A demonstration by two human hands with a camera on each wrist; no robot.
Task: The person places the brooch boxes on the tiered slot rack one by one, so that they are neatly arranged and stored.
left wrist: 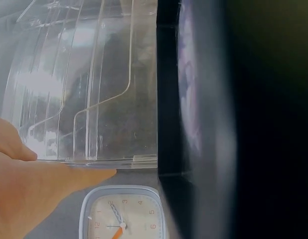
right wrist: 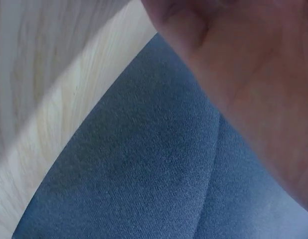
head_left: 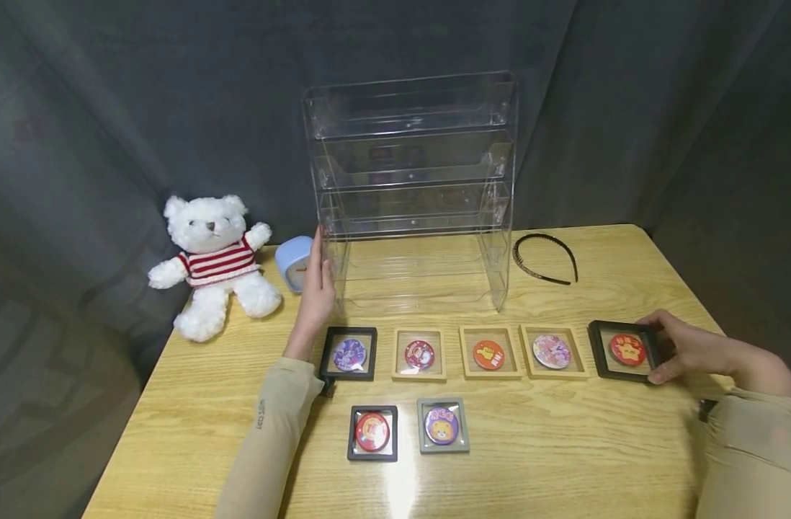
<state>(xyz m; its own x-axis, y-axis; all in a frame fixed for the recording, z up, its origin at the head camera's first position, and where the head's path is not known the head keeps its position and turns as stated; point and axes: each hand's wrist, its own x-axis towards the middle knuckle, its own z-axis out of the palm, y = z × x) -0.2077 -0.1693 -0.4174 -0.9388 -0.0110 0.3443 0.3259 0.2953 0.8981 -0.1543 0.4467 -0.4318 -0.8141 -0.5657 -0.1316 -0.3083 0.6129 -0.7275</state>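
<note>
A clear tiered acrylic display rack (head_left: 411, 184) stands at the back of the table. My left hand (head_left: 318, 281) rests along its left side, fingers straight against the outer panel. In the left wrist view the thumb (left wrist: 14, 142) lies near the panel's edge. At the right end of a row of frames, my right hand (head_left: 684, 349) grips the right edge of a black square frame (head_left: 595, 351) holding a red badge with a yellow star (head_left: 627, 349). The right wrist view shows only part of that hand (right wrist: 243, 74), its fingertips out of sight.
Along the row are a black frame (head_left: 348, 375) and several wooden frames (head_left: 418, 377) with badges. A smaller black frame (head_left: 372, 458) and a grey frame (head_left: 444, 448) lie nearer. Further back are a white teddy bear (head_left: 220, 267), a blue clock (head_left: 292, 252) and a headband (head_left: 573, 258).
</note>
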